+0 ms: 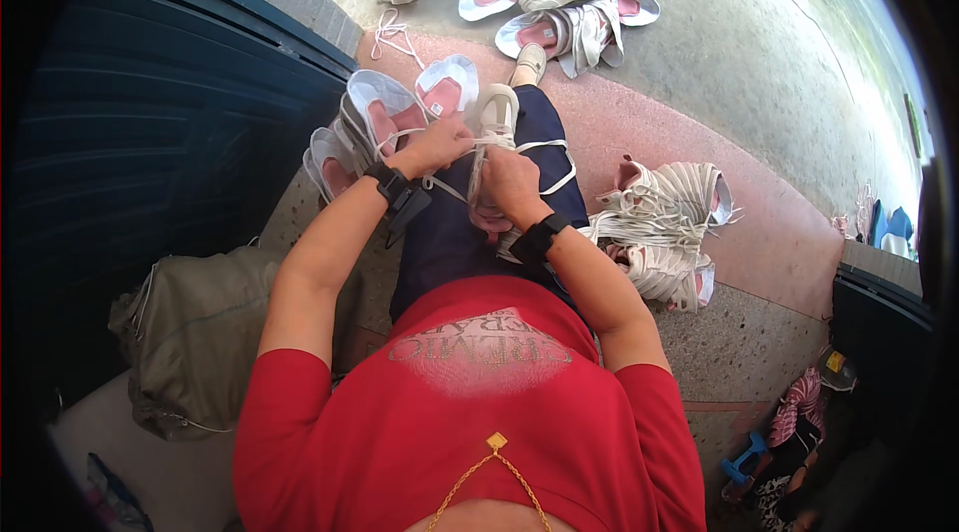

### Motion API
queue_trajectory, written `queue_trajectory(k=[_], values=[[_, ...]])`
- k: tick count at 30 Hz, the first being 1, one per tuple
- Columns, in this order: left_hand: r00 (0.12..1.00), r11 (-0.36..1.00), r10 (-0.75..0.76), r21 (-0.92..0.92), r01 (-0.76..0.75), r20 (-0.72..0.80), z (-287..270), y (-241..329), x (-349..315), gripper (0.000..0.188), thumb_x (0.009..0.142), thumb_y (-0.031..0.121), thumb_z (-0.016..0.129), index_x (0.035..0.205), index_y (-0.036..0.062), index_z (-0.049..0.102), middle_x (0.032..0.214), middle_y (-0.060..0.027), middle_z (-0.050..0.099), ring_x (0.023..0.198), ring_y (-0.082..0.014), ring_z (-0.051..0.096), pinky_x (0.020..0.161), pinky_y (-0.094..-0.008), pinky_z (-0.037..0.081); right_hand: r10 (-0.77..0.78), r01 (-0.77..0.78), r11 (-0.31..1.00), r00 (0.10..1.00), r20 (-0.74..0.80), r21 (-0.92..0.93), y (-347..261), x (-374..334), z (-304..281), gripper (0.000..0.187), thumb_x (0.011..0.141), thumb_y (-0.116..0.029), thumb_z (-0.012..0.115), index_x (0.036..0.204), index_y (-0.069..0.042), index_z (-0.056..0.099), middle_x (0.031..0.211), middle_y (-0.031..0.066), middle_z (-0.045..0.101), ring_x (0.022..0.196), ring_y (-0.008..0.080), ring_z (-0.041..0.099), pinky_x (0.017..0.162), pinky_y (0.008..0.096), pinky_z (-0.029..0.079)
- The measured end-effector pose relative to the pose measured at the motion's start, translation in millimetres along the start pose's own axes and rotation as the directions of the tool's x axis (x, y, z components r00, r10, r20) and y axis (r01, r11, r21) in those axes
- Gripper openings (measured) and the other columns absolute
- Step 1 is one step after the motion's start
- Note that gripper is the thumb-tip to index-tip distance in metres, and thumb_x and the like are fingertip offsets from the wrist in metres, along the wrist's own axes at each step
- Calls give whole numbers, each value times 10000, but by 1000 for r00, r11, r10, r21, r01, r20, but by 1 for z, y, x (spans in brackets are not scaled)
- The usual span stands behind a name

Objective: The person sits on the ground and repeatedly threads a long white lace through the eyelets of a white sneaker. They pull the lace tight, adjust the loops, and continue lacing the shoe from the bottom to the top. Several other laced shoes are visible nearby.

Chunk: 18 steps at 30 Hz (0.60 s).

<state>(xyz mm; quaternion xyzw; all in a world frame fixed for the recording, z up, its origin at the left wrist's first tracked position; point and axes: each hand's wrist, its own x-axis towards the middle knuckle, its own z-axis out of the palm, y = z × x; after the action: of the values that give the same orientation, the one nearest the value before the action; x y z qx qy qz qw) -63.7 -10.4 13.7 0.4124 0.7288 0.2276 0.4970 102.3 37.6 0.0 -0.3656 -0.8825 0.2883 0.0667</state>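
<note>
A white, laced shoe upper (496, 110) rests over my lap with its toe pointing away from me. White shoelace (571, 168) trails from it in loose loops on both sides. At the upper's left edge, my left hand (443, 145) pinches a length of the lace. My right hand (510, 179) is closed over the upper's middle, its fingers gripping the lace close to the left fingertips. The fingers partly hide the lacing. Just beyond my left hand sit several white shoe uppers with pink insides (375, 97).
Bundled shoe uppers (669, 202) lie on the ground at my right. More piles (569, 17) lie ahead, near my outstretched foot (531, 60). A dark blue door (170, 102) stands at left, above an olive bag (205, 332). Assorted footwear (799, 407) is at lower right.
</note>
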Motion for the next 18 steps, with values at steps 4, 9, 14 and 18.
queue_trajectory(k=[4, 9, 14, 18], values=[[999, 995, -53, -79, 53, -1, 7, -3, -1, 171, 873, 162, 570, 806, 13, 621, 544, 19, 495, 395, -53, 419, 355, -221, 299, -88, 91, 993, 995, 47, -79, -1, 4, 2, 137, 804, -175, 560, 818, -39, 557, 703, 146, 639, 668, 322, 659, 568, 403, 521], [997, 993, -73, -95, 69, -37, 9, 1, -1, 180, 889, 201, 588, 850, 28, 617, 593, 16, 518, 394, -43, 403, 348, -210, 278, -177, 202, 961, 974, 143, -187, 2, 12, 9, 146, 794, -136, 566, 857, -6, 549, 708, 151, 638, 666, 325, 663, 563, 394, 529], [986, 865, -164, -482, 141, -5, -15, 13, -11, 194, 885, 189, 589, 1016, 45, 581, 693, 7, 532, 390, -29, 361, 337, -191, 238, -423, 563, 816, 736, 529, -131, 0, 13, -39, 138, 824, -136, 530, 886, -16, 560, 761, 166, 629, 714, 296, 662, 572, 393, 525], [974, 809, -224, -550, 210, 42, -30, 18, -9, 191, 864, 126, 578, 1044, 62, 574, 702, 5, 527, 396, -22, 350, 335, -182, 215, -252, -263, -101, 940, 231, 960, -3, -5, -209, 250, 944, -200, 416, 704, -136, 392, 589, -49, 311, 487, 77, 264, 480, 253, 256]])
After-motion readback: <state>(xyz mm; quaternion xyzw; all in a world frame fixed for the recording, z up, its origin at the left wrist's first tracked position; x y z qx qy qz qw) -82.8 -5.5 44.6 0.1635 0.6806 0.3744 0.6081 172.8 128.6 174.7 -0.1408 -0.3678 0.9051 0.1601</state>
